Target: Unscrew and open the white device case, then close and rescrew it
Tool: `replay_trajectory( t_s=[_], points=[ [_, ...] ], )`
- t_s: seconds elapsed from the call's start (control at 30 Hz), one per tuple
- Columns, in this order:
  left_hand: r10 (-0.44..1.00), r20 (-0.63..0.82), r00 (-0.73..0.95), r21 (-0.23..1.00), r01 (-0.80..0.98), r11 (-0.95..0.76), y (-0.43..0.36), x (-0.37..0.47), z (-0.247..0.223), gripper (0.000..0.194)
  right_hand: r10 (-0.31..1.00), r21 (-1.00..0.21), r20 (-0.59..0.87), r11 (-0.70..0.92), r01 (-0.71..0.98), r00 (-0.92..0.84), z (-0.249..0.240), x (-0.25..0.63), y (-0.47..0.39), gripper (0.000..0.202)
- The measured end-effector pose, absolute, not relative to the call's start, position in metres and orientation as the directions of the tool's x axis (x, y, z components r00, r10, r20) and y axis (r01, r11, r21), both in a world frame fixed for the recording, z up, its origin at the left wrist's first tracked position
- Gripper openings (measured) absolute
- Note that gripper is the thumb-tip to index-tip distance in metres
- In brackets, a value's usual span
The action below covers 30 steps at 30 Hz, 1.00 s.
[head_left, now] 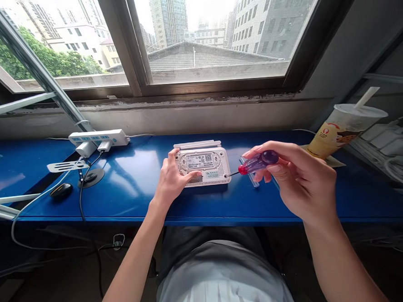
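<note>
A white router lies label side up on the blue table, its antennas folded along the far edge. My left hand grips its left end, thumb across the labelled face and fingers at the far left corner. A screwdriver with a purple and red see-through handle is pinched in my right hand. Its thin dark shaft points left, and the tip is at the router's lower right corner, by a screw hole. Partly behind my right fingers, a clear plastic piece rests on the table.
A white power strip with plugs stands at the back left of the blue table. Cables trail past a black mouse and a round grommet. A drink cup with a straw stands at right, near white adapters.
</note>
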<state>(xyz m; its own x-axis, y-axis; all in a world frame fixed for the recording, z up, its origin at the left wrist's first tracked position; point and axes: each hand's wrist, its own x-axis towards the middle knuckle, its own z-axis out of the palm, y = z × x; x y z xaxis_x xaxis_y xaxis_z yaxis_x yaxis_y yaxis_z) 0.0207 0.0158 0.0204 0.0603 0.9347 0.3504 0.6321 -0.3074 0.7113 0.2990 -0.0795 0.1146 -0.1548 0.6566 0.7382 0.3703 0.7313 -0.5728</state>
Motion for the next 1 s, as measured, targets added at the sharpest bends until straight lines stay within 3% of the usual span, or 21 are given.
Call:
replay_trajectory(
  t_s=[0.57, 0.77, 1.0],
  points=[
    [0.883, 0.453, 0.119, 0.703, 0.561, -0.437, 0.015, 0.018, 0.021, 0.093, 0.524, -0.489, 0.852, 0.811, 0.322, -0.024, 0.106, 0.300, -0.081, 0.028],
    [0.890, 0.441, 0.116, 0.713, 0.558, -0.425, 0.017, 0.017, 0.020, 0.093, 0.548, -0.498, 0.831, 0.810, 0.310, -0.096, 0.103, 0.293, -0.079, 0.028],
    [0.895, 0.433, 0.110, 0.714, 0.564, -0.415, 0.018, 0.017, 0.019, 0.094, 0.507, -0.408, 0.841, 0.826, 0.390, -0.192, 0.099, 0.293, -0.074, 0.029]
  ],
)
